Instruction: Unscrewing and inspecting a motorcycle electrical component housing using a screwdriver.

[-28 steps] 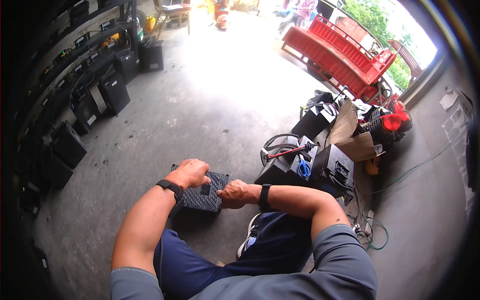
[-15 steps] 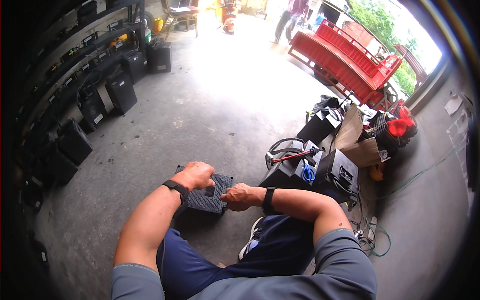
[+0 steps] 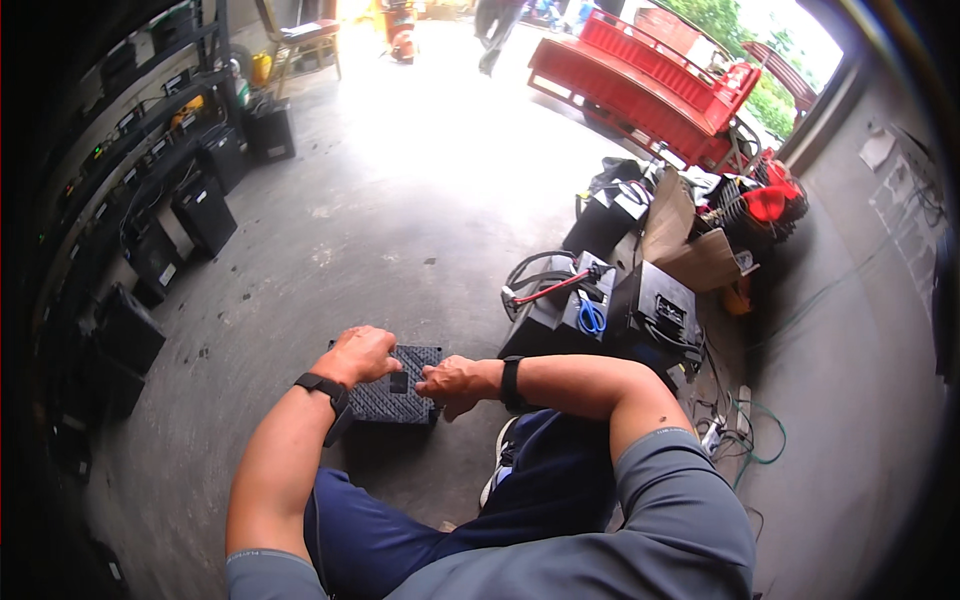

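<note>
matt ribbed black plastic battery case (image 3: 395,395)

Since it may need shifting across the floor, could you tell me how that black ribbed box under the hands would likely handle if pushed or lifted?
The black ribbed box looks rigid and blocky, so it probably won't flex or roll. Sitting flat on the concrete floor, it seems unlikely to tip. Both the left hand and right hand rest on it, hinting it may be heavy for its size.

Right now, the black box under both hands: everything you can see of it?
The black box is squat and rectangular, apparently plastic, its top covered in a ribbed or diamond texture with a small plain square near the middle. It sits flat on the concrete floor before the knees. The left hand rests on its top left; the right hand touches its right edge.
</note>
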Tool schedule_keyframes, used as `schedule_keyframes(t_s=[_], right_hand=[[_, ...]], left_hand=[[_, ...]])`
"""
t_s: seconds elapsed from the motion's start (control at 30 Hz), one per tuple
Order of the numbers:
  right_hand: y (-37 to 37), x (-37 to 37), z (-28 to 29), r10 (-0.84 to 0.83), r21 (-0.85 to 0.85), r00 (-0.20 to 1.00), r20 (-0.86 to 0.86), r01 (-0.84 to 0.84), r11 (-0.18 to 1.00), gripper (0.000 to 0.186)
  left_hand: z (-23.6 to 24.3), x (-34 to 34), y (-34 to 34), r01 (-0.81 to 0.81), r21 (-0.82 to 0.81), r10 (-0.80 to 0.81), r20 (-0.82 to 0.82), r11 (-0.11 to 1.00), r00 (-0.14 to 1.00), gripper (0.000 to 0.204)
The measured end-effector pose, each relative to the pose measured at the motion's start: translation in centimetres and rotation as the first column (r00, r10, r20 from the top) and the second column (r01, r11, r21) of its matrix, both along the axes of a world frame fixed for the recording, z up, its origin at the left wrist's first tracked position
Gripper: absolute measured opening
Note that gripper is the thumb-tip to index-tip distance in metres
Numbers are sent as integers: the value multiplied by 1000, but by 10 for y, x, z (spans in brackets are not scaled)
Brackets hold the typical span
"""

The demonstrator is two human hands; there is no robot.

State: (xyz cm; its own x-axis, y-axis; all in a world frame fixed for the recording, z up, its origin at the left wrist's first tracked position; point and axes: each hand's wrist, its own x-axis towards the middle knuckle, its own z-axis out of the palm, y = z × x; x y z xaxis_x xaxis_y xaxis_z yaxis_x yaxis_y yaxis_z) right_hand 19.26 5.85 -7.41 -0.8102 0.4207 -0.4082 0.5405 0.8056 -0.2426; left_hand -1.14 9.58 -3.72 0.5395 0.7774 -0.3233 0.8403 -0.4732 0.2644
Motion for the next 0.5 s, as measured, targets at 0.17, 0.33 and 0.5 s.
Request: schedule_keyframes(t_s=[0.17, 0.33, 0.5], right_hand=[[2, -2, 1, -54, -61, 989, 135, 63, 996, 38], [0, 3, 3, 56, 42, 996, -75, -53, 998, 32], [2, -1, 4, -61, -119, 988, 139, 77, 990, 34]], left_hand=[[1, 2, 0, -2, -13, 1, -19, 1000, 1000, 37], [2, 2, 0, -27, -24, 26, -34, 999, 999, 38], [2, 3, 0, -27, -27, 26, -26, 999, 999, 39]])
